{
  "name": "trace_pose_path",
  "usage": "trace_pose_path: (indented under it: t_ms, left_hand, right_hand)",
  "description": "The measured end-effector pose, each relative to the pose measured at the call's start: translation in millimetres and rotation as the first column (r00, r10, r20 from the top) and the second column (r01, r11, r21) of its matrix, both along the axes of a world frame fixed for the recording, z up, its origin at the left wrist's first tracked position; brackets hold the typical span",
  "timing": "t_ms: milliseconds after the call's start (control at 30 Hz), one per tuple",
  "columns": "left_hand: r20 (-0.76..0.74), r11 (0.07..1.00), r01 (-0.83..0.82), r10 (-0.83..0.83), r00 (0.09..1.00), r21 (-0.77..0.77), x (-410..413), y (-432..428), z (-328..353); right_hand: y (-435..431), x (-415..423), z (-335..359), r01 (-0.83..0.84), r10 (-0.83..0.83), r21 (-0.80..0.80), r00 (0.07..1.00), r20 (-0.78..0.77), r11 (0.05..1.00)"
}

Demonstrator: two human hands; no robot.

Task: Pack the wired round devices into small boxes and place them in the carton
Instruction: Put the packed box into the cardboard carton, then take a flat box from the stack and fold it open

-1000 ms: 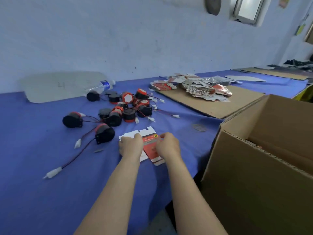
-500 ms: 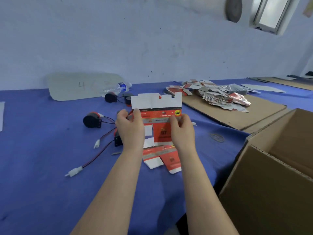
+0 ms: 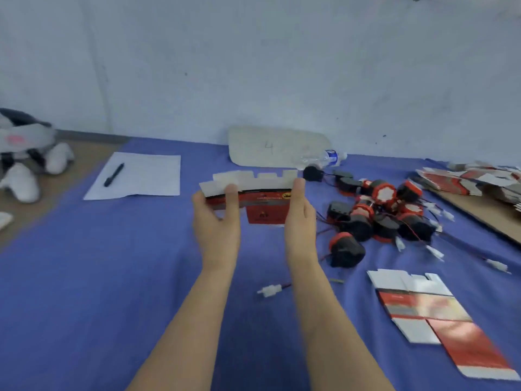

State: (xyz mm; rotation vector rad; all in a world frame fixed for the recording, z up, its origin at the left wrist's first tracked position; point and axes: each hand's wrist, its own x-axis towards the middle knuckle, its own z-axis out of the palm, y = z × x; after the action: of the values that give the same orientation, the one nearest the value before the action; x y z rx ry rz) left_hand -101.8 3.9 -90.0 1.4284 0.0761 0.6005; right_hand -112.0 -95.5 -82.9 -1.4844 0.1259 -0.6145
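Over the middle of the blue desk (image 3: 112, 277), held up clear of the cloth: an unfolded small box (image 3: 265, 206), white flaps uppermost. Clamped at its left end by the left grip (image 3: 217, 221), thumb and finger pinching. Pressed at its right edge by the right grip (image 3: 300, 221), fingers straight, not curled round it. Just right of that, heaped on the desk: wired round devices (image 3: 377, 215), black and red, leads trailing. Nearer right, lying flat: a second unfolded box (image 3: 434, 314). Far left, a pen (image 3: 114, 174) on a paper sheet (image 3: 146, 179).

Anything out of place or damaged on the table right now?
Only the bottle lies on its side by the wall, near the tangled devices; no spill shows. The held box looks undamaged.
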Motion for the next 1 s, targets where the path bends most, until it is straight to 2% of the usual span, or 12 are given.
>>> trace_pose_path:
  t_ms: [167, 267, 367, 467, 633, 733, 867, 1000]
  left_hand:
    - [-0.019, 0.992, -0.118, 0.119, 0.993, 0.033, 8.2, 26.3, -23.4]
    - [0.004, 0.999, -0.038, 0.038, 0.999, 0.032, 10.9, 30.1, -31.6]
    - [0.013, 0.993, 0.121, -0.121, 0.993, -0.004, 9.7, 25.5, -34.3]
    - [0.012, 0.978, 0.205, -0.204, 0.979, -0.046, 5.7, 18.3, -34.0]
    - [0.016, 0.968, 0.239, -0.239, 0.971, -0.077, 3.5, 14.7, -35.9]
    - [-0.002, 0.966, 0.223, -0.225, 0.974, -0.131, 3.7, 15.2, -36.4]
    - [0.005, 0.997, 0.076, -0.076, 0.997, -0.029, 4.4, 17.4, -38.0]
    - [0.060, 0.993, 0.048, -0.055, 0.997, 0.109, 1.5, 12.8, -42.2]
  right_hand:
    - [28.1, 10.7, -28.0, -0.068, 0.068, 0.025, 0.997, -0.022, 0.997]
    - [30.6, 18.9, -40.3, -0.056, 0.056, -0.005, 0.998, -0.032, 0.998]
    - [27.1, 18.4, -43.2, -0.015, 0.005, -0.128, 0.997, -0.075, 0.992]
    - [23.2, 17.6, -44.5, -0.045, 0.038, -0.143, 0.998, -0.053, 0.989]
    - [22.3, 15.8, -44.7, -0.061, 0.049, -0.289, 0.998, -0.047, 0.955]
    - [23.8, 16.4, -44.9, -0.123, 0.123, -0.297, 0.992, -0.018, 0.947]
    - [27.5, 17.7, -46.4, -0.200, 0.190, -0.300, 0.980, -0.063, 0.933]
    - [22.3, 22.4, -52.0, -0.152, 0.136, -0.155, 0.985, -0.109, 0.976]
